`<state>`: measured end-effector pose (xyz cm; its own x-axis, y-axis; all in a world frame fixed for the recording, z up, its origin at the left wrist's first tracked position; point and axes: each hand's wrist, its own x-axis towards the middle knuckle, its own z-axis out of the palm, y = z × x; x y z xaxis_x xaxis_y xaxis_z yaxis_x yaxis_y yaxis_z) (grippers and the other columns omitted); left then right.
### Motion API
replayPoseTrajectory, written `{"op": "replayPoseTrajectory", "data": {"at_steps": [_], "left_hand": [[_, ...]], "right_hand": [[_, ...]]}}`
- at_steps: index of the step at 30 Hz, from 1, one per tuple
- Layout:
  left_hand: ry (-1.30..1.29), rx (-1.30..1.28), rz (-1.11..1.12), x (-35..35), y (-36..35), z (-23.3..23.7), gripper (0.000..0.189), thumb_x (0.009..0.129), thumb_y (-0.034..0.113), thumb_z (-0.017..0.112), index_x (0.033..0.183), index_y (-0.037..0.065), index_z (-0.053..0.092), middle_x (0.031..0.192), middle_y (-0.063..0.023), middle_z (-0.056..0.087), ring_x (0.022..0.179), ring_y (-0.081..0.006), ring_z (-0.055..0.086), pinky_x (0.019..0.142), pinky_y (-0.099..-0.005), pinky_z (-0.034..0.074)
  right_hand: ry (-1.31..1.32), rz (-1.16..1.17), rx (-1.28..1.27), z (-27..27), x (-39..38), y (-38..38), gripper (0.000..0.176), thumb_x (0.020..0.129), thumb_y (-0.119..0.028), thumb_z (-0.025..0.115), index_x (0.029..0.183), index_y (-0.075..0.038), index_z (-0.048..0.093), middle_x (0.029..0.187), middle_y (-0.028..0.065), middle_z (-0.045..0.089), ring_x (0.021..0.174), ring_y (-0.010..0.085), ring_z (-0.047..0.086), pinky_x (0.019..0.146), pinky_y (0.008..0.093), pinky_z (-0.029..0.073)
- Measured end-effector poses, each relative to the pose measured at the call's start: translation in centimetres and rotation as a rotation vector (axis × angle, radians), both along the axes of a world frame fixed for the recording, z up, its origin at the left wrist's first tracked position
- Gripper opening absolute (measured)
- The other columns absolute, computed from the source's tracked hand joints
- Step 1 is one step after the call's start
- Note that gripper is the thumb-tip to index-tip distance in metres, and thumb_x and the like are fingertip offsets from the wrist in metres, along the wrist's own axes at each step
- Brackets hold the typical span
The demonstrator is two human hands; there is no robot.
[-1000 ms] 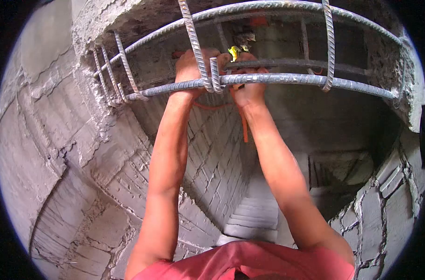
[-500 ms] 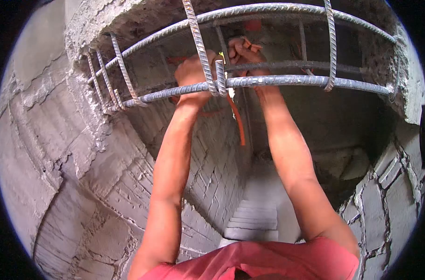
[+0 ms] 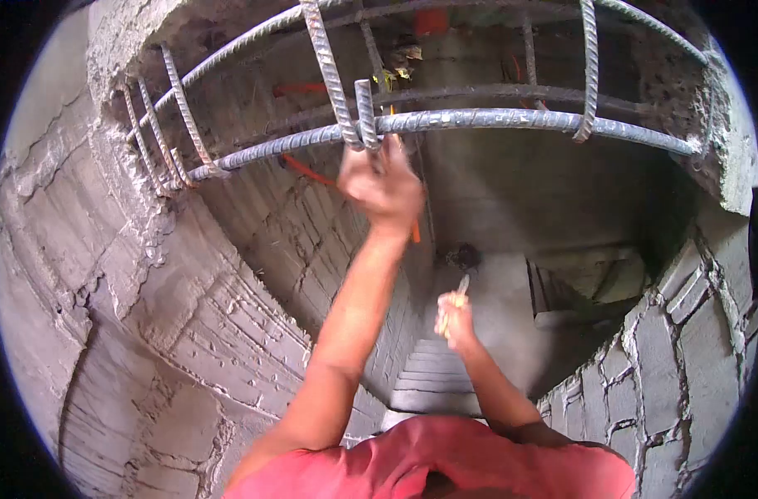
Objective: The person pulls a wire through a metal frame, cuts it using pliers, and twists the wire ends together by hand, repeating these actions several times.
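Observation:
My left hand [image 3: 383,185] is raised just below the front rebar [image 3: 479,120], near the short upright bar stub [image 3: 365,104]; its fingers are bent and blurred, and what they hold cannot be made out. An orange tube [image 3: 416,231] hangs just behind that hand. Lower down and to the right, my right hand [image 3: 454,320] is closed around a small tool with a yellowish handle and a pale narrow tip [image 3: 464,284] pointing up. Another orange-red tube [image 3: 308,170] runs along the wall to the left.
Curved rebars with cross ties span the opening between rough concrete edges [image 3: 733,158]. Block walls [image 3: 653,366] stand at both sides. Steps [image 3: 435,370] lie far below. A dark round thing [image 3: 464,256] is on the floor.
My right hand has come down from behind the rebars, now with the small tool showing. My left hand has moved right and down to below the front bar. The view has shifted slightly.

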<state>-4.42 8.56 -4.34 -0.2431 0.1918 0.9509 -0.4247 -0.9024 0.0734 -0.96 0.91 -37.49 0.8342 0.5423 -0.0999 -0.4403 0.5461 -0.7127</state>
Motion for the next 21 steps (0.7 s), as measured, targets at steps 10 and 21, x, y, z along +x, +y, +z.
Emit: {"op": "replayPoseTrajectory", "data": {"at_steps": [10,21], "left_hand": [[0.839,-0.857,-0.998,1.1,1.7,-11.6,0.018,0.099,0.024,0.051,0.084,0.015,0.048,0.066,0.0044,0.045,0.050,-0.0053,0.035,0.043,-0.0228,0.026],[1.530,-1.532,-2.152,3.7,-12.5,-43.1,0.019,0.093,0.017,0.046,0.093,0.006,0.061,0.082,-0.0078,0.063,0.070,-0.0199,0.059,0.062,-0.0300,0.050]], "right_hand": [[0.043,0.166,-0.566,-14.1,-5.5,-11.6,0.010,0.092,-0.020,0.064,0.097,-0.015,0.056,0.073,-0.0025,0.053,0.056,0.0099,0.049,0.048,0.0270,0.043],[-0.016,-0.681,-0.590,-5.9,-9.1,-23.9,0.018,0.096,-0.026,0.061,0.083,-0.014,0.057,0.059,-0.0022,0.053,0.046,0.0078,0.048,0.039,0.0256,0.034]]}}
